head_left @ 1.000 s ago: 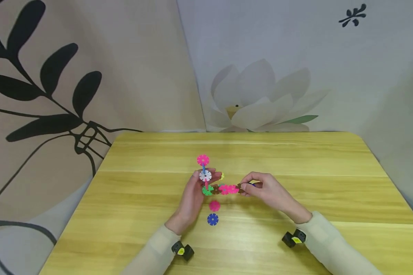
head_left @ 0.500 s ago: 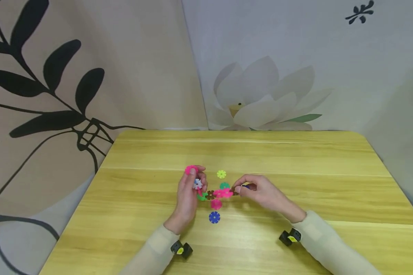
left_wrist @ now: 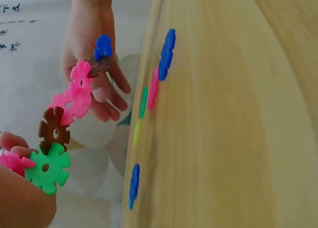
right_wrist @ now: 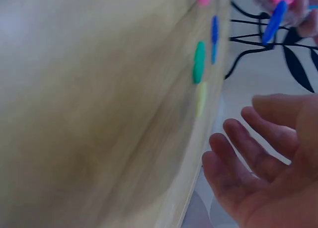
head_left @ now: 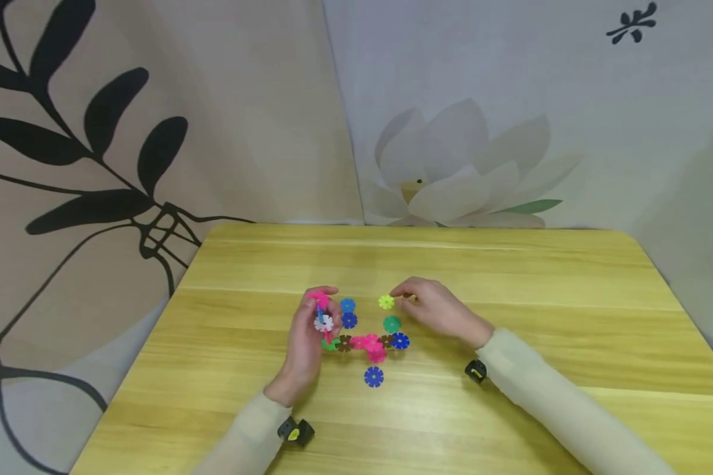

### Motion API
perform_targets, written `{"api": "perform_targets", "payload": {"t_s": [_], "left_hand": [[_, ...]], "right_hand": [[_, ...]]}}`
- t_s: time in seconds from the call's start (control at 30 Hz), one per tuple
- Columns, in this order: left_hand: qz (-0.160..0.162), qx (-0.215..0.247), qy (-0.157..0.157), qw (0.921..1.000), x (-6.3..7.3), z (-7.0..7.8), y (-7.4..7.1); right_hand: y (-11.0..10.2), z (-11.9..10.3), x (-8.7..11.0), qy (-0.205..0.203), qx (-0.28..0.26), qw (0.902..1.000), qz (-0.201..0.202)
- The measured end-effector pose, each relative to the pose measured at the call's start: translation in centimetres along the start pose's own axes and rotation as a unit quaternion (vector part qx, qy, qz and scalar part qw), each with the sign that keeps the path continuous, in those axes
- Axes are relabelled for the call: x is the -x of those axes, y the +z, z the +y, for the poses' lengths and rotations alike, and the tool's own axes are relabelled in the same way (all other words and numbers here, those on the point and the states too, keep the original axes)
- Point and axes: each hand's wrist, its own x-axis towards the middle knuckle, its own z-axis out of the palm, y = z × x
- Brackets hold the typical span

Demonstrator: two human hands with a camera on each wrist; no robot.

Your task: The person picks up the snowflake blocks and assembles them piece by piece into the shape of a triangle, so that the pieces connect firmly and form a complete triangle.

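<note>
Now the right hand [head_left: 435,309], fingers apart and holding nothing, has left the chain of discs [head_left: 365,342] and hangs near the yellow disc [head_left: 386,301]; just 1 hand, the left hand [head_left: 306,333], grips the chain above the table [head_left: 511,277]

On tbl [head_left: 541,277]: yel disc [head_left: 386,302], grn disc [head_left: 392,324], pnk disc [head_left: 377,357], blu discs [head_left: 374,377].

Right hand [right_wrist: 283,183] loosely curved; green disc [right_wrist: 199,62], yellow disc [right_wrist: 201,99] on table [right_wrist: 99,114].

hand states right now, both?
Left hand: closed, holding the chain of linked discs.
Right hand: open, holding nothing, near the yellow disc.
</note>
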Motion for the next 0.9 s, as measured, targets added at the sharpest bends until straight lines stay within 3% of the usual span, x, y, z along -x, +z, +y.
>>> {"api": "perform_targets", "payload": {"t_s": [0.3, 0.6, 0.73, 0.9], "left_hand": [[0.006, -0.046, -0.005, 0.9989, 0.2, -0.1, -1.1], [0.004, -0.021, -0.011, 0.9997, -0.2, -0.3, -0.6], [0.007, -0.007, -0.007, 0.9999, -0.5, -0.3, 0.0], [0.014, 0.004, -0.004, 0.9999, -0.7, -0.4, 0.9]], "right_hand": [[1.0, 0.1, -2.5, -0.020, 0.085, 0.9954, -0.039], [1.2, 0.4, -3.3, -0.032, 0.116, 0.9916, -0.049], [1.1, 0.6, -3.3, -0.021, 0.103, 0.9932, -0.051], [0.6, 0.7, -2.6, 0.006, 0.042, 0.9984, -0.036]]}}
